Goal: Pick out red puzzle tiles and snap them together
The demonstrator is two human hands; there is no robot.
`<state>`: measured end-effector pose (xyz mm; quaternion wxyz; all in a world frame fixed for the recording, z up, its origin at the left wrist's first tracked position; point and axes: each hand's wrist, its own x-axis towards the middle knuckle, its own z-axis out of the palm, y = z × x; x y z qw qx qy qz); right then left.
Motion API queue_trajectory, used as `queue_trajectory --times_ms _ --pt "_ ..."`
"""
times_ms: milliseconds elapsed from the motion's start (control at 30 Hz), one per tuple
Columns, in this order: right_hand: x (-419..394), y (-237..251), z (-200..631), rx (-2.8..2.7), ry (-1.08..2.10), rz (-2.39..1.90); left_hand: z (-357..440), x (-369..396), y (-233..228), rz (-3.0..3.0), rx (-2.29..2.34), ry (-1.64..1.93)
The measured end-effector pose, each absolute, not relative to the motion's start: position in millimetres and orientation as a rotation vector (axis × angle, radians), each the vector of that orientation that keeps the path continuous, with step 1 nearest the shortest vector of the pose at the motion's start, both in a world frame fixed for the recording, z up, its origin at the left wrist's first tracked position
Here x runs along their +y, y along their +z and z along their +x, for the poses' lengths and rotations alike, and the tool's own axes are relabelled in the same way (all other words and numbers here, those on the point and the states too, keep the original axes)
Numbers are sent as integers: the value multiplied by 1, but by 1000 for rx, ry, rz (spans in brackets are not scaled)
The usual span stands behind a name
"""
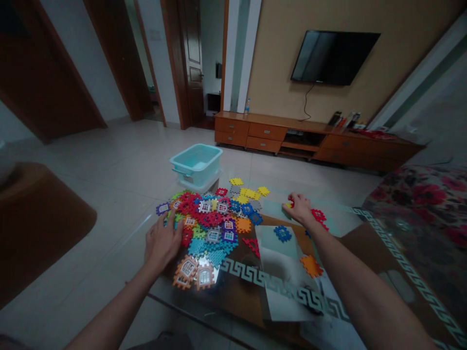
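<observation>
Interlocking plastic pieces [213, 221] lie in a many-coloured heap on our glass table [237, 296]. At the heap's left edge we rest our left hand [164, 238], its fingers loosely spread over the outermost pieces, with nothing visibly gripped. Well to the right of the heap we reach out our right hand [302, 210], fingers curled downward; a small yellow piece [289, 205] and a bit of red show at the fingertips, though we cannot tell whether they are pinched or merely touched. Farther right of the heap, past that hand, we see red pieces [318, 215]. To the heap's near right lie a blue piece [282, 233] and an orange piece [312, 266], apart from each other, while a red triangular piece [252, 246] sits just beside it. Yellow pieces [250, 193] spread along its far right side, and brown window pieces [188, 267] form its near end. Behind the heap we have a light teal bin [199, 175]; well beyond stands a wooden cabinet [266, 131].
</observation>
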<state>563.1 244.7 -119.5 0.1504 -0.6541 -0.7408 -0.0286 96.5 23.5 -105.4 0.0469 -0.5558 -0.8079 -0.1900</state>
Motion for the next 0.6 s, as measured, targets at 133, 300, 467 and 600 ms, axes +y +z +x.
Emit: queue_trajectory --times_ms 133,300,467,600 --pt "236 -115 555 -2086 -64 -1858 97 23 -104 -1682 -2464 -595" --pt "229 -101 541 -1938 -37 -1853 97 22 -102 -1683 -2477 -593" --pt "243 -81 475 -1833 70 -1748 97 22 -103 -1682 -2469 -610" --pt "256 -68 381 -1882 275 -1603 97 22 -102 -1683 -2497 -608"
